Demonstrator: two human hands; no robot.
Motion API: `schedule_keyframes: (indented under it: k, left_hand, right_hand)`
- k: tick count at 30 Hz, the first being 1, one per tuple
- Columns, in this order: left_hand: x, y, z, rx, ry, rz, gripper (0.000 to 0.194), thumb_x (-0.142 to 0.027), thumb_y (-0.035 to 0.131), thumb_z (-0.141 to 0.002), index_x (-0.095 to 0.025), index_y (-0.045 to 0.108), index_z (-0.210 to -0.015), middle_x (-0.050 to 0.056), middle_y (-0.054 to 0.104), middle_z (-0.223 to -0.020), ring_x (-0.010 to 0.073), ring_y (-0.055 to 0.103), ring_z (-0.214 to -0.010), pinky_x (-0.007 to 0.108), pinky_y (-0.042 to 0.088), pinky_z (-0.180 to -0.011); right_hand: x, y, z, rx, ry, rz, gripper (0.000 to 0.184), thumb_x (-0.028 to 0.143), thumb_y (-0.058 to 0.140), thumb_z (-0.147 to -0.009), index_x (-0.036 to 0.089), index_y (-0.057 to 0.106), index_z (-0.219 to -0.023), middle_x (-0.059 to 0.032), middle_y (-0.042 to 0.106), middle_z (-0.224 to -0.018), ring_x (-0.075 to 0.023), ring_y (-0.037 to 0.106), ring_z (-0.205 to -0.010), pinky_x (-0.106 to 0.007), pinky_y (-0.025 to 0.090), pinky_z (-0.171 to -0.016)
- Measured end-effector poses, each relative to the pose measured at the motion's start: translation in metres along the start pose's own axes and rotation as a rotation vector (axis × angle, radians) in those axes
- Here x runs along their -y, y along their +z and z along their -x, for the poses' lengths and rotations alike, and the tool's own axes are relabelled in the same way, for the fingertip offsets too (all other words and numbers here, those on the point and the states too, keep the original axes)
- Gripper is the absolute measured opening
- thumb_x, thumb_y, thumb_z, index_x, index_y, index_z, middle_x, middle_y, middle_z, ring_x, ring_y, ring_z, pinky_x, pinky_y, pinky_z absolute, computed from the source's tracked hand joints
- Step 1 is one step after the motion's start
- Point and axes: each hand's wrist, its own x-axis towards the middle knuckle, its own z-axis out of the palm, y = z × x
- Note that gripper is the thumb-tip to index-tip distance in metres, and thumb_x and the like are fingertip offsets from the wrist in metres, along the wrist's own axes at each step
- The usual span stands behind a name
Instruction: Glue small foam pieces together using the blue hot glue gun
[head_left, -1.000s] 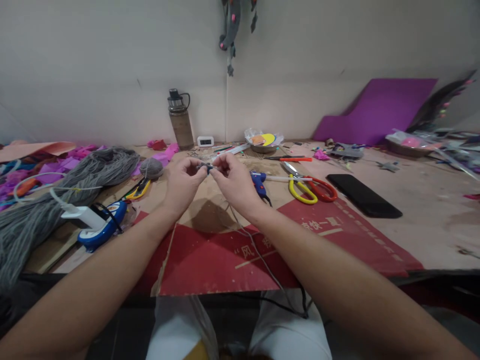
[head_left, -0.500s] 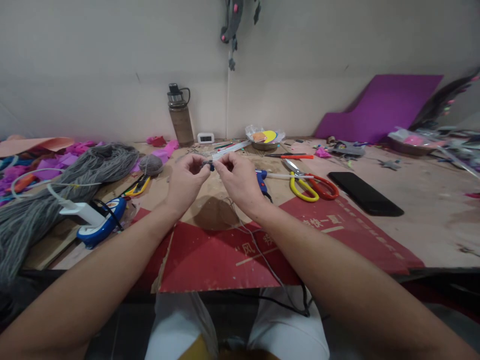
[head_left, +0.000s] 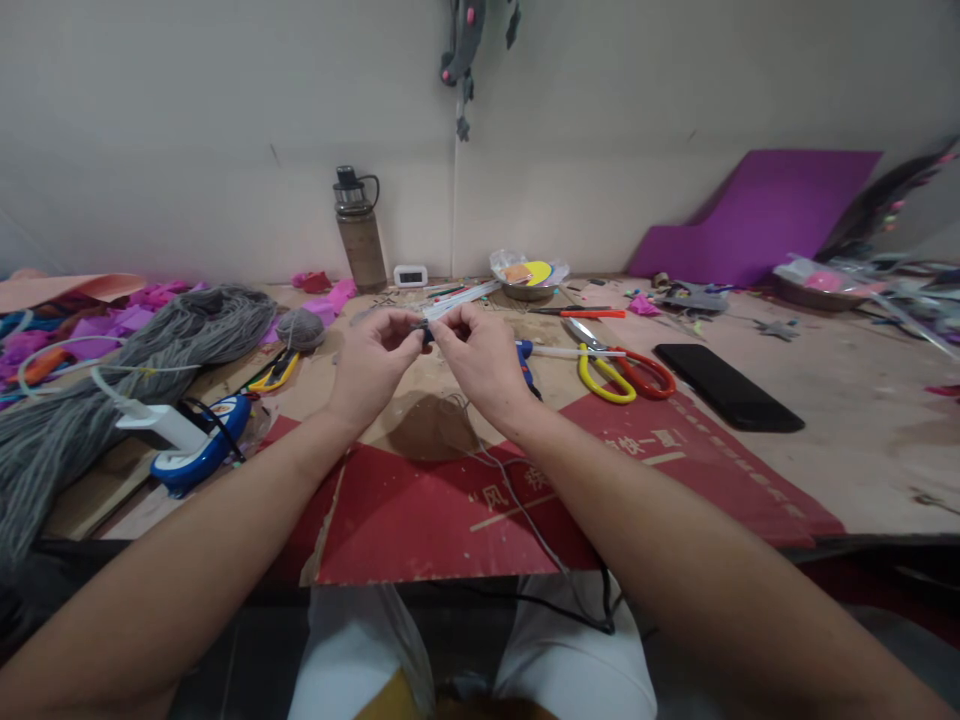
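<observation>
I've got the left hand (head_left: pixel 370 358) and right hand (head_left: pixel 484 360) in narrow pinch grips on one small dark piece (head_left: pixel 427 334), directly between them, neither nearer; its long axis I can't make out.

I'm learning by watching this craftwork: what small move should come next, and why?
Perhaps hold the small dark piece with the left hand and draw up the thin gray strand with the right hand: both hands meet at the piece, while the strand lies slack across the red board.
</observation>
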Motion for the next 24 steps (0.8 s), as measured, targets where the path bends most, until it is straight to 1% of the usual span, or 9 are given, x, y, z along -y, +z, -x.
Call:
schedule_keyframes:
  k: [4,10,14,19,21,24]
  left_hand:
    - [-0.0016,-0.0002,0.0003,0.017,-0.050,0.013,0.009,-0.022,0.066,-0.077,-0.015,0.067,-0.082,0.002,0.069,-0.072,0.0117,0.065,-0.059,0.023,0.052,-0.057]
    - [0.0031,-0.0012,-0.0001,0.045,-0.079,0.057,0.015,-0.027,0.069,-0.075,-0.014,0.066,-0.081,0.003,0.070,-0.074,0.0129,0.066,-0.062,0.025,0.056,-0.059]
    - [0.0039,-0.0013,0.0001,0.046,-0.111,0.075,0.016,-0.027,0.072,-0.072,-0.015,0.063,-0.078,0.002,0.067,-0.071,0.0131,0.066,-0.062,0.025,0.057,-0.059]
    - [0.0065,-0.0022,-0.0008,0.027,-0.138,0.119,0.014,-0.025,0.070,-0.072,-0.015,0.060,-0.075,0.000,0.064,-0.066,0.0128,0.064,-0.061,0.029,0.058,-0.062]
    - [0.0071,-0.0028,-0.0017,0.011,-0.127,0.112,0.011,-0.023,0.068,-0.073,-0.015,0.061,-0.075,0.000,0.063,-0.067,0.0125,0.063,-0.062,0.028,0.056,-0.063]
    - [0.0070,-0.0033,-0.0032,-0.032,-0.074,0.035,0.005,-0.020,0.066,-0.072,-0.015,0.063,-0.073,0.000,0.062,-0.069,0.0102,0.058,-0.062,0.023,0.051,-0.060]
  right_hand:
    - [-0.0012,-0.0012,-0.0001,-0.018,-0.006,0.027,0.020,0.027,0.057,-0.083,0.019,0.053,-0.065,0.0025,0.056,-0.064,-0.0108,0.046,-0.059,-0.027,0.035,-0.060]
    - [-0.0012,-0.0002,0.0008,-0.023,-0.017,0.072,0.019,0.027,0.057,-0.084,0.019,0.055,-0.066,0.0015,0.059,-0.066,-0.0111,0.048,-0.061,-0.027,0.036,-0.062]
    - [-0.0008,-0.0003,0.0024,-0.004,-0.025,0.095,0.017,0.026,0.057,-0.084,0.019,0.056,-0.068,0.0003,0.061,-0.068,-0.0123,0.051,-0.063,-0.028,0.037,-0.063]
    - [0.0010,-0.0007,0.0051,0.048,-0.061,0.101,0.015,0.025,0.056,-0.085,0.019,0.058,-0.071,-0.0003,0.062,-0.070,-0.0127,0.051,-0.066,-0.028,0.037,-0.065]
    - [0.0026,-0.0003,0.0070,0.059,-0.078,0.099,0.014,0.024,0.055,-0.085,0.019,0.057,-0.072,-0.0003,0.061,-0.071,-0.0125,0.050,-0.065,-0.028,0.037,-0.065]
    - [0.0046,0.0005,0.0094,0.065,-0.078,0.093,0.014,0.024,0.055,-0.085,0.019,0.056,-0.072,0.0000,0.059,-0.070,-0.0122,0.048,-0.065,-0.028,0.036,-0.064]
